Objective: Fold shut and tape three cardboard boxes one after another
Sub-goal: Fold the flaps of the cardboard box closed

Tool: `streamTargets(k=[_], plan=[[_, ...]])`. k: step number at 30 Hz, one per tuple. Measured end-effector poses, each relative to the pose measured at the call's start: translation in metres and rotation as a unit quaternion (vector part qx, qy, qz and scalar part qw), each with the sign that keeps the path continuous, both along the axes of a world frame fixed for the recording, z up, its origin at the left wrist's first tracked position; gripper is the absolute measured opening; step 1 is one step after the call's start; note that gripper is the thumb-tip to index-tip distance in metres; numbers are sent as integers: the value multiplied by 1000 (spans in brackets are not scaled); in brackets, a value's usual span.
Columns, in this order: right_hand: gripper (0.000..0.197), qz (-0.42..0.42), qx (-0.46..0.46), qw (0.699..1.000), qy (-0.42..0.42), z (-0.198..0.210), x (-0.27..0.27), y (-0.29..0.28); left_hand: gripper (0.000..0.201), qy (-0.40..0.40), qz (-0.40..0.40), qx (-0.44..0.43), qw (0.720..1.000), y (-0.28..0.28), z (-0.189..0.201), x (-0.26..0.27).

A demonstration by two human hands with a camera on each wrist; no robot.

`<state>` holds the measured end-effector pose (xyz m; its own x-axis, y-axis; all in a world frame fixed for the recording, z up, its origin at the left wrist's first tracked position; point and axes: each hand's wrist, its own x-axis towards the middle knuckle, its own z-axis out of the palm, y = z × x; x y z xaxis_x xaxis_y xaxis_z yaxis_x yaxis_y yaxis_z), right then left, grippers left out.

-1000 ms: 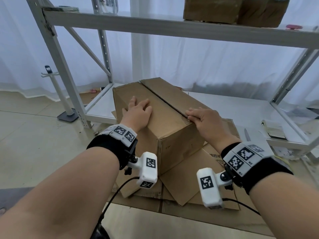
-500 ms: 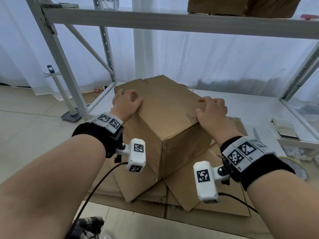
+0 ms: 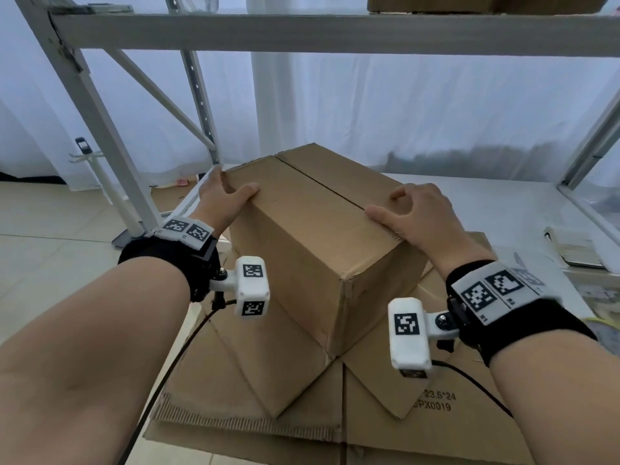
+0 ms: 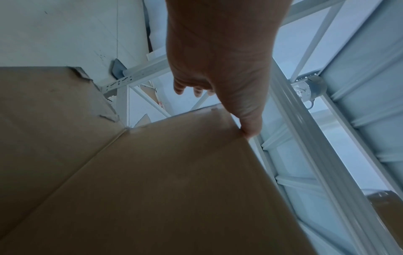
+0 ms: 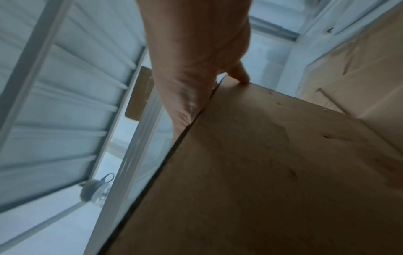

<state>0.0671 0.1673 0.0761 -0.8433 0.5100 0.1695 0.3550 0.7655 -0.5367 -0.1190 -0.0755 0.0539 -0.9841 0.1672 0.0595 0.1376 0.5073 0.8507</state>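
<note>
A brown cardboard box (image 3: 318, 229) with its top flaps folded shut, the seam running away from me, stands on flattened cardboard. My left hand (image 3: 224, 199) grips its upper left edge, thumb on top and fingers down the far side. In the left wrist view the thumb of that hand (image 4: 218, 60) presses the box (image 4: 174, 189) at its edge. My right hand (image 3: 422, 216) holds the top right edge, thumb lying along the top, fingers curled. The right wrist view shows this hand (image 5: 196, 51) against the rim of the box (image 5: 261, 172). No tape is in view.
Flattened cardboard sheets (image 3: 419, 414) lie under the box on a low white shelf (image 3: 503, 203). A metal rack upright (image 3: 100, 129) stands left and a beam (image 3: 335, 31) crosses overhead. A notebook (image 3: 570, 246) lies at right. More boxes (image 3: 469, 1) sit above.
The box was tipped and turned between my hands and now stands with the seam on top. My left hand went from flat on the top to the left edge, my right toward the right edge.
</note>
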Motion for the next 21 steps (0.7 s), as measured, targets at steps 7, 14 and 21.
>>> streamTargets(k=[7,14,21], plan=[[51,14,12,1000,8,6,1,14,55,-2,48,73,996,-1,-3,-5],[36,0,104,985,-136,17,6,8,53,18,71,75,994,7,-12,36],[58,-17,106,950,-292,35,44,3,49,31,19,-71,997,15,0,91]])
